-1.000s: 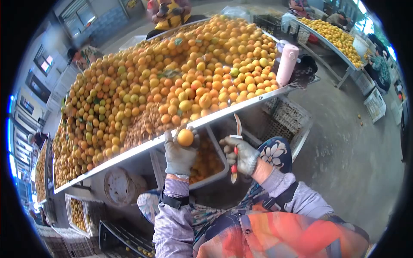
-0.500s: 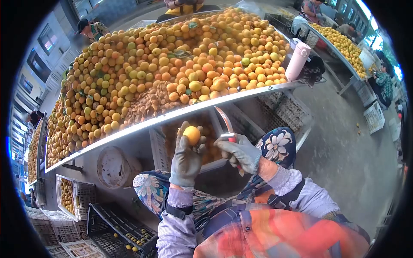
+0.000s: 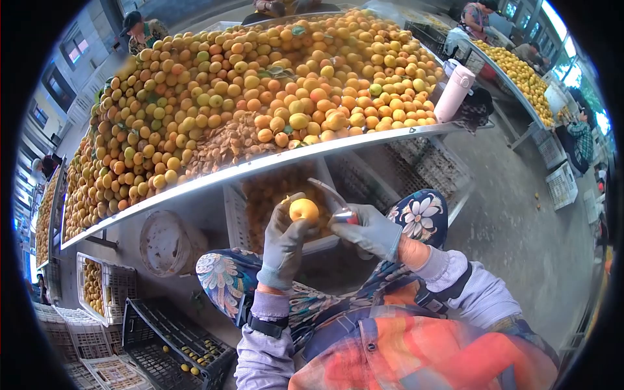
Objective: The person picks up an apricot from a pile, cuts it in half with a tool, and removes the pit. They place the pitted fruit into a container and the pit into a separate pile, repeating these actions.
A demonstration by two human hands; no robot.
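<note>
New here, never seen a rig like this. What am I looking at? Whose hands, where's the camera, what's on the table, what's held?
No machine here: just a person using two gloved hands. The view comes from one camera worn on that person's head, looking forward and down; the wide lens bends the edges.

The left hand holds a single yellow-orange fruit. The right hand grips a knife with a curved blade.

On the table lies a large heap of similar fruit, with a patch of small brown pieces near the front edge; too small to identify. A pink bottle stands at the right-hand end.
</note>
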